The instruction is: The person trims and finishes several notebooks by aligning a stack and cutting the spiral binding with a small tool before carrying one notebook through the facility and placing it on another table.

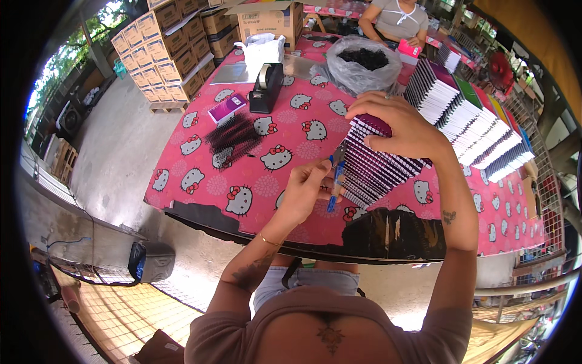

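Observation:
Small pliers with blue handles are gripped in my left hand, its fingers closed around them. Their metal jaws touch the near-left edge of a fanned stack of spiral-bound notebooks with purple covers and white pages. My right hand lies over the top of this stack, thumb and fingers curved around its far end, holding it. Left of the stack, a bunch of loose black spiral coils lies on the pink patterned tablecloth. A purple printed card rests just beyond the coils.
A black tape dispenser stands behind the card, near a white plastic bag. Farther back sits a clear bag of black scraps. Rows of stacked notebooks line the right. Across the table, another person handles a pink box. Cartons stand far left.

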`<state>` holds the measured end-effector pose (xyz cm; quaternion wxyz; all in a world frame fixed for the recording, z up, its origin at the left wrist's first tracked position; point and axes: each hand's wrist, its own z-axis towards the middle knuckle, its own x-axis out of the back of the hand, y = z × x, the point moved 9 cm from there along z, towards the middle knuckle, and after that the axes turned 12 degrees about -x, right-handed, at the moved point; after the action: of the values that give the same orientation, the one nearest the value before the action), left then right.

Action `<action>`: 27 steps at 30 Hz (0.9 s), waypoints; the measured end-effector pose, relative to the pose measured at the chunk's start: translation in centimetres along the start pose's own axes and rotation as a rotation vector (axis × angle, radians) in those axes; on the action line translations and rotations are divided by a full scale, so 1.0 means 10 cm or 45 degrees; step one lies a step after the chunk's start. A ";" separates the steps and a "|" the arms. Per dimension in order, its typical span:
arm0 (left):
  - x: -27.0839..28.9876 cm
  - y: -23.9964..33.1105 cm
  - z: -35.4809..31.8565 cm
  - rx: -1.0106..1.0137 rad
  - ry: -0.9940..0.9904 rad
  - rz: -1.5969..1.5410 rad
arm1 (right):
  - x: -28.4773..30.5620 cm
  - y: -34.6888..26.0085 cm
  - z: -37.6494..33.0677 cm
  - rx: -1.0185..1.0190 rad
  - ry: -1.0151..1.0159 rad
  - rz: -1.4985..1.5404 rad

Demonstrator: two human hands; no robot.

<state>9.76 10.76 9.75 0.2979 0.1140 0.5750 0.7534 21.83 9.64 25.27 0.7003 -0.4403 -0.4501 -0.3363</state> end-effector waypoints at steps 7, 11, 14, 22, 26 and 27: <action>0.03 0.00 -0.04 -0.043 0.034 0.048 | -0.03 0.03 0.01 -0.051 -0.058 -0.010; -0.02 -0.31 -0.08 0.264 0.104 -0.485 | -0.02 0.02 0.00 -0.036 -0.049 0.022; 0.01 -0.27 -0.09 0.234 0.091 -0.286 | -0.02 0.03 0.00 -0.037 -0.053 0.016; 0.02 -0.03 -0.10 -0.119 0.169 0.098 | -0.03 0.04 0.00 -0.048 -0.061 -0.003; 0.03 -0.37 -0.15 0.241 0.223 -0.489 | -0.03 0.04 0.00 -0.044 -0.058 -0.011; 0.06 -0.33 -0.13 0.151 0.143 -0.284 | -0.03 0.04 0.00 -0.047 -0.061 -0.004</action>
<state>9.71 10.61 6.17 0.3398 0.0246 0.6434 0.6855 22.09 9.81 24.83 0.6806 -0.4603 -0.4611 -0.3350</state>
